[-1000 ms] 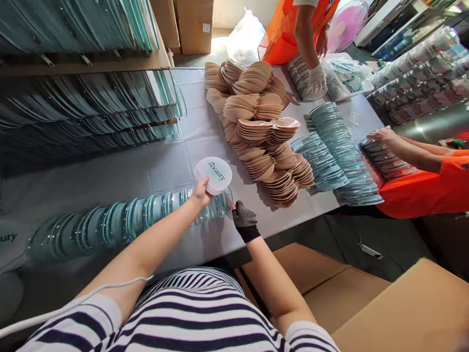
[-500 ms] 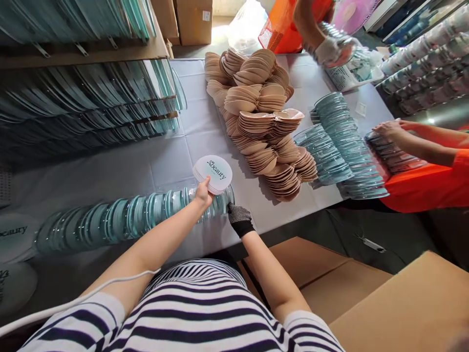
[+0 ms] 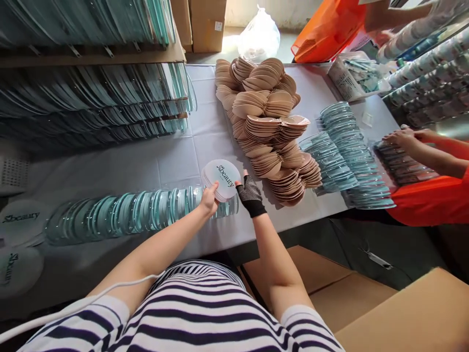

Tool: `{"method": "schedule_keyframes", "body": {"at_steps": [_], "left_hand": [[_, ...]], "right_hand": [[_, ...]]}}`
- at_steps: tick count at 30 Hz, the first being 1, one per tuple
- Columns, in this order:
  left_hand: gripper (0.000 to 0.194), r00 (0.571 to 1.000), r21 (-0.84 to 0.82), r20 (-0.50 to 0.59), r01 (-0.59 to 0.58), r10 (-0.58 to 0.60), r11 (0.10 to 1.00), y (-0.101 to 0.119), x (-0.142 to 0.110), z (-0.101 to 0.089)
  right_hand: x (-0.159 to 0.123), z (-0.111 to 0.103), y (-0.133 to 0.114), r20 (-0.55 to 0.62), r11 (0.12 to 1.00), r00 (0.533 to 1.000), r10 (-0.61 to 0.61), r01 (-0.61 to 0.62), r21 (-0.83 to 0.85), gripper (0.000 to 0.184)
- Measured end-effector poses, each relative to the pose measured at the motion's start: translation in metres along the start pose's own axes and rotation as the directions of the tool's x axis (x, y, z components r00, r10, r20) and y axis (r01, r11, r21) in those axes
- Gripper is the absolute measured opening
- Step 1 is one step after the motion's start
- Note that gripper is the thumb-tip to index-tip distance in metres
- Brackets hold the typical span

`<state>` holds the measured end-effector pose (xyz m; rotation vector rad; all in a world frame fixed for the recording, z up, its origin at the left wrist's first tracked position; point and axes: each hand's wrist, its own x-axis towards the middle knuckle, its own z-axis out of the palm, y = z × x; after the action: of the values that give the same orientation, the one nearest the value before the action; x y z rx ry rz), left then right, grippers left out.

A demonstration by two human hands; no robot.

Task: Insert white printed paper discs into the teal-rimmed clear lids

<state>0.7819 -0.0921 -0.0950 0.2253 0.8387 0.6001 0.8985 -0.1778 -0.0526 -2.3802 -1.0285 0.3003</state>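
My bare left hand (image 3: 209,200) grips the lower edge of a small stack of white round cards printed "Sbeauty" (image 3: 222,179). My right hand (image 3: 249,195), in a black dotted glove, pinches the right edge of the same stack. Both hands hover just above the right end of a long row of clear teal-tinted round lids (image 3: 128,217) lying overlapped along the near side of the grey table (image 3: 164,164).
A heap of beige cup-shaped pads (image 3: 269,127) fills the table's middle, with rows of clear lids (image 3: 342,146) to its right. Racks of lids (image 3: 91,102) stand at left. More white cards (image 3: 22,220) lie far left. A co-worker's hands (image 3: 405,138) work at right; cardboard boxes (image 3: 366,303) sit below.
My right hand rose from the end of the lid row to the card stack's right edge. The far co-worker's gloved hand left the table.
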Motion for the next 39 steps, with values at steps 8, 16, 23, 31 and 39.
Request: {"method": "schedule_keyframes", "body": {"at_steps": [8,16,23,31,39], "left_hand": [[0.016,0.996,0.197,-0.010,-0.080,0.084,0.977,0.026,0.003,-0.033],[0.017,0.878,0.338,-0.170,-0.374,0.447,0.864,0.076,0.033,-0.085],[0.016,0.845,0.473,-0.172,-0.380,0.507,0.795,0.048,0.020,-0.089],[0.022,0.860,0.497,-0.144,-0.365,0.489,0.787,0.047,0.021,-0.086],[0.020,0.841,0.542,-0.173,-0.354,0.513,0.762,0.042,0.021,-0.085]], "right_hand": [[-0.035,0.066,-0.039,0.004,0.950,0.995,0.098,-0.094,0.299,0.039],[-0.137,0.006,0.006,-0.089,0.962,0.996,-0.003,-0.021,-0.274,0.040],[-0.194,0.022,-0.005,0.041,0.915,0.997,0.058,-0.037,-0.401,0.044],[-0.160,0.057,-0.017,0.256,0.847,0.919,0.298,-0.131,-0.515,0.033],[-0.116,0.063,-0.020,0.233,0.878,0.946,0.227,-0.095,-0.469,0.031]]}}
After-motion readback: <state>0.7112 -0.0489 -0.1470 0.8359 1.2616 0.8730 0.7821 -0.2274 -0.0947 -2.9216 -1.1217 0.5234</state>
